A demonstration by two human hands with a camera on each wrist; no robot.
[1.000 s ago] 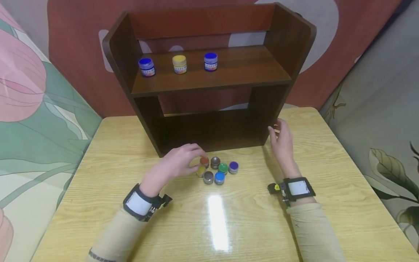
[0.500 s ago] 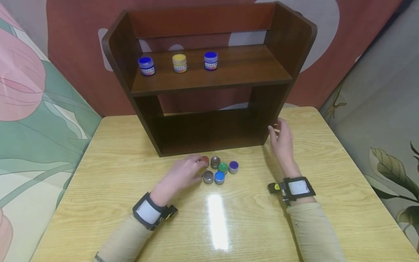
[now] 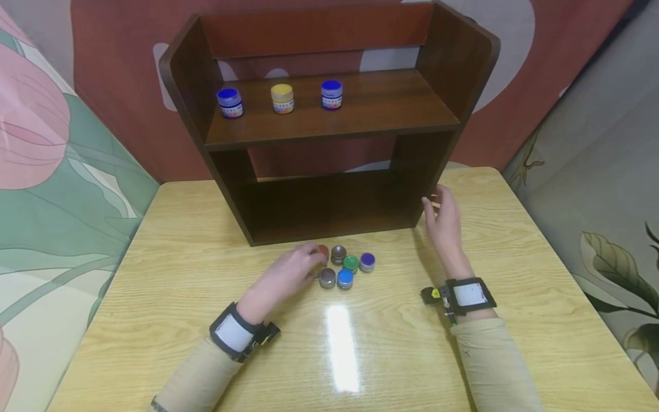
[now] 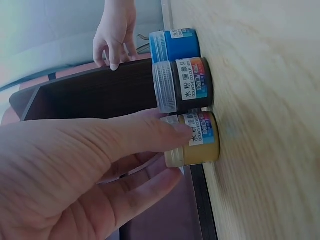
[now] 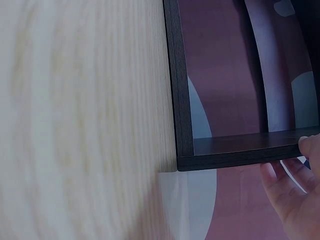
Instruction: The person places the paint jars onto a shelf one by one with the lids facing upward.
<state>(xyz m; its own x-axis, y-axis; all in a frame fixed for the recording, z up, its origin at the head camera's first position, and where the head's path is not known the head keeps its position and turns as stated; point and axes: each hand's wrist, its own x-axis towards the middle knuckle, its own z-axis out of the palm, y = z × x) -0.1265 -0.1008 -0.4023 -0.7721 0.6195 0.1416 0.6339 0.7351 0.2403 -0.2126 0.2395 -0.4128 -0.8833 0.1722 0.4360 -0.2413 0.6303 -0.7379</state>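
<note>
My left hand (image 3: 289, 271) pinches a yellow gouache paint jar (image 4: 202, 150) between thumb and fingers; the jar stands on the table. Beside it in the left wrist view are a dark paint jar (image 4: 192, 86) and a blue one (image 4: 180, 46). A red-lidded jar (image 3: 323, 253), partly covered by my fingers, and a green one (image 3: 350, 263) stand close by in the head view. At the dark brown shelf unit (image 3: 329, 136), my right hand (image 3: 444, 224) holds the right side panel, thumb at its front edge and fingers along the outer face.
On the upper shelf stand two blue-lidded jars (image 3: 230, 103) and a yellow-lidded jar (image 3: 282, 99). A purple-lidded jar (image 3: 367, 262) and another dark jar (image 3: 338, 254) belong to the table group. The wooden table (image 3: 401, 355) extends toward me; patterned cloth hangs behind.
My left hand has moved slightly right and closed in on the yellow jar, which it now hides in the head view. My right hand has stayed at the side panel.
</note>
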